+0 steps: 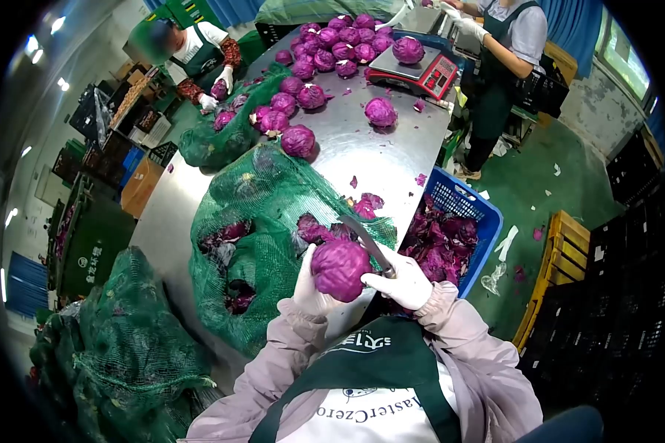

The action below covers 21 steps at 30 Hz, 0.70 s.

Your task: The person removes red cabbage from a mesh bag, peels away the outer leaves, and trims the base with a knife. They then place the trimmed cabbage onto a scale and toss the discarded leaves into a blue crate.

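"So, where is the purple cabbage to be found?"

"It is held just in front of the apron, over the near edge of the steel table. Let it be taken as the clock's centre, twelve being straight ahead."

"And how are the fingers set?"

"Its nine o'clock side is cupped by the gloved left hand, the fingers half curled. At three, the knife is gripped by the right hand, closed around the handle, with the thumb stretched to the cabbage's edge. The blade is pointed towards eleven."

"What is seen farther out?"

"At ten, a green net bag is spread on the table. At two, a blue crate is filled with loose leaves. More cabbages are heaped at twelve, and at one, a single head is borne by a red scale. At eleven, another cabbage is handled by a co-worker."
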Available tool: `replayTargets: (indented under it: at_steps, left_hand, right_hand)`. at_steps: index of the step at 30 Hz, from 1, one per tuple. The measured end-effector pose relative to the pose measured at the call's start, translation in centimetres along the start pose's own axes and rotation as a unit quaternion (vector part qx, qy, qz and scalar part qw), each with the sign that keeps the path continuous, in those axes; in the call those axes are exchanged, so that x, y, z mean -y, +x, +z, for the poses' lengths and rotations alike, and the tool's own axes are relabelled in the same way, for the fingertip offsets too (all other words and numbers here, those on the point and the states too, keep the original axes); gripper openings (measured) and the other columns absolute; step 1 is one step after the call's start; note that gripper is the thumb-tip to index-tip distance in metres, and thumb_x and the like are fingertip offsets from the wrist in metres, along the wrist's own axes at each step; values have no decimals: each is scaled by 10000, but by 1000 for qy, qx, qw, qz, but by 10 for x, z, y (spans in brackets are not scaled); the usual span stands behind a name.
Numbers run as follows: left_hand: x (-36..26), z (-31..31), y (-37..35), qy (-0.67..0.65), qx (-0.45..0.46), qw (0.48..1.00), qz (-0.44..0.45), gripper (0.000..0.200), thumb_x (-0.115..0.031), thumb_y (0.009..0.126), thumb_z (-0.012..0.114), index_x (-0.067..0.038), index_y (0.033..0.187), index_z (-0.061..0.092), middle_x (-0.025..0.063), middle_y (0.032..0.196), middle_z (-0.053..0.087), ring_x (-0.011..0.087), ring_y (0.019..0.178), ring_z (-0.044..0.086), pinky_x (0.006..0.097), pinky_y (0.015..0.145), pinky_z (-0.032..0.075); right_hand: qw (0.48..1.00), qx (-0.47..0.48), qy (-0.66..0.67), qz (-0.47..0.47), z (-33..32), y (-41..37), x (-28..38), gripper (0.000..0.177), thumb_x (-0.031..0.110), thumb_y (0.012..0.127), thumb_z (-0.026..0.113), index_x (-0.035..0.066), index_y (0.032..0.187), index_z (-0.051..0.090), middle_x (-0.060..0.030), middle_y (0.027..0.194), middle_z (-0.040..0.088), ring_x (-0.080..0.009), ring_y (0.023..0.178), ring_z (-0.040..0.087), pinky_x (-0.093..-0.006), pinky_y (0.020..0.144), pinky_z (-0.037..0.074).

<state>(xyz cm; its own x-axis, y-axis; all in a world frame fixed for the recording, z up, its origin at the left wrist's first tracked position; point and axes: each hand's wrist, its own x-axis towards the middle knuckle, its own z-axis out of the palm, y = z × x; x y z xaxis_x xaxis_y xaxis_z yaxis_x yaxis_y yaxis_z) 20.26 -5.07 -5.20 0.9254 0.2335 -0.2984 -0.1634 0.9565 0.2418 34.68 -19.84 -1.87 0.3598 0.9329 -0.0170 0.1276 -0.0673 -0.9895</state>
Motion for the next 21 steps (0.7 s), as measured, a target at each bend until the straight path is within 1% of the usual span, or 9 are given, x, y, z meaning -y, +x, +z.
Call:
replayTargets:
  at_steps: [4, 5, 9, 10, 14, 18, 19, 20, 21]
  left_hand:
    - [6, 6, 0, -15, 34, 999, -29, 684, -571, 963, 297, -51, 1406, 330, 189, 1365, 456, 339, 1216, 506, 519, 998, 448]
    - [8, 8, 0, 12, -20, 998, -51, 733, -633, 943, 263, -85, 1427, 302, 191, 1357, 466, 344, 1208, 515, 511, 975, 470]
    - [11, -34, 5, 318, -57, 936, -137, 847, -733, 888, 169, -108, 1452, 269, 160, 1331, 508, 326, 1175, 546, 459, 941, 483]
    - [10, -37, 3, 367, -105, 906, -183, 754, -656, 935, 268, -108, 1452, 272, 141, 1318, 521, 282, 1158, 560, 397, 908, 491]
    - [-8, -38, -23, 423, -113, 891, 120, 373, -264, 966, 530, -67, 1283, 523, 92, 1129, 624, 186, 1038, 589, 326, 880, 478]
    - [-76, -81, -63, 684, -315, 531, 389, 329, -200, 899, 578, -31, 1182, 585, 145, 1144, 629, 265, 1045, 606, 337, 910, 464]
    - [-93, -93, -80, 716, -353, 476, 369, 318, -203, 902, 566, -34, 1170, 595, 162, 1124, 633, 298, 1034, 607, 356, 911, 467]
    - [-108, -106, -98, 743, -390, 419, 346, 308, -205, 904, 554, -38, 1158, 605, 179, 1104, 637, 331, 1023, 608, 376, 912, 470]
    - [-120, -125, -117, 752, -393, 439, 295, 302, -209, 909, 543, -50, 1158, 605, 182, 1066, 645, 348, 998, 611, 389, 897, 477]
  right_hand:
    - [980, 5, 192, 48, 6, 7, -28, 687, 230, 855, 686, 50, 1432, 359, -107, 1080, 623, -130, 883, 598, -265, 786, 495]
    - [969, 31, 223, 99, 4, 7, -32, 608, 217, 875, 665, 43, 1394, 401, -52, 866, 631, -91, 611, 565, -230, 557, 480]
    - [908, 19, 369, 197, -4, 21, -84, 261, 273, 897, 633, 64, 1047, 585, -12, 691, 586, -103, 452, 509, -225, 405, 410]
    - [879, 14, 420, 226, -9, 28, -103, 296, 377, 899, 609, 96, 993, 603, -2, 654, 571, -113, 448, 513, -224, 395, 410]
    - [823, -78, 514, 229, -21, 67, -160, 457, 450, 890, 591, 70, 1143, 570, -25, 752, 619, -130, 475, 535, -252, 416, 465]
    - [841, -220, 404, 286, -50, 110, -182, 427, 534, 827, 648, 142, 984, 589, -23, 745, 615, -128, 452, 503, -244, 387, 428]
    - [848, -239, 398, 255, -54, 120, -189, 357, 503, 841, 648, 159, 885, 561, -33, 740, 618, -126, 449, 501, -247, 377, 417]
    - [832, -212, 450, 248, -58, 128, -199, 373, 470, 883, 605, 118, 1006, 593, -61, 845, 659, -116, 454, 498, -231, 393, 420]
    - [860, -202, 418, 211, -53, 133, -199, 390, 444, 903, 580, 103, 1092, 582, -79, 920, 666, -107, 458, 500, -223, 399, 420]
